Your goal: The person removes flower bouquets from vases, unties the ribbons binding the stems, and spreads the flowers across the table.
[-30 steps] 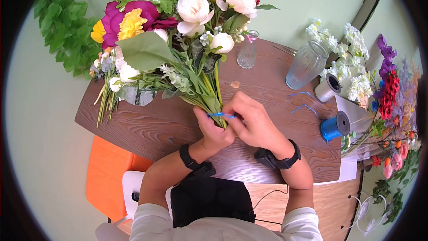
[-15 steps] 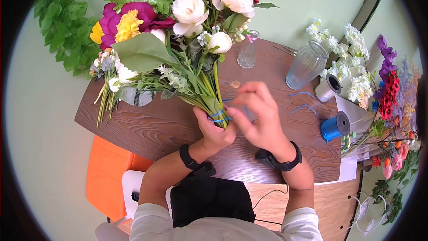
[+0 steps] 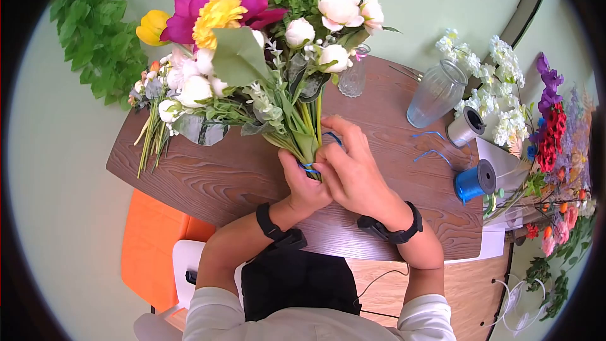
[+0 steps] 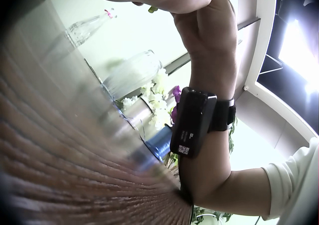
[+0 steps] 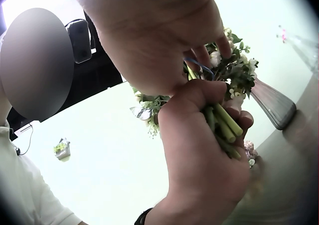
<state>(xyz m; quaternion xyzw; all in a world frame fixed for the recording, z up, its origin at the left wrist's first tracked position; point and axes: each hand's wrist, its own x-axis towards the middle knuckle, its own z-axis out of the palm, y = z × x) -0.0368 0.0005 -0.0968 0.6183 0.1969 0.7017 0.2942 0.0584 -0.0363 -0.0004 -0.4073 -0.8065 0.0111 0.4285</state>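
In the head view the left hand (image 3: 305, 183) grips the stems (image 3: 307, 142) of a mixed bouquet (image 3: 243, 57) low down, above the table. Blue ribbon (image 3: 309, 168) circles the stems by its thumb. The right hand (image 3: 356, 173) lies against the stems from the right, fingers curled, with a blue loop of ribbon at its fingers. In the right wrist view, the cut stem ends (image 5: 227, 127) stick out of the left hand (image 5: 199, 150), and the ribbon (image 5: 199, 65) runs by the right hand's (image 5: 154, 35) fingers.
On the brown table (image 3: 391, 183) are a large glass vase (image 3: 435, 93), a small glass bottle (image 3: 352, 79), a white spool (image 3: 465, 126), a blue ribbon spool (image 3: 475, 181) and blue ribbon pieces (image 3: 432, 154). Small flowers (image 3: 151, 132) lie at left; more flowers (image 3: 552, 132) stand at right.
The right hand pulled away from the stems, then came back against them with the ribbon. The bouquet's head has turned and shifted right, while the left hand kept its grip.
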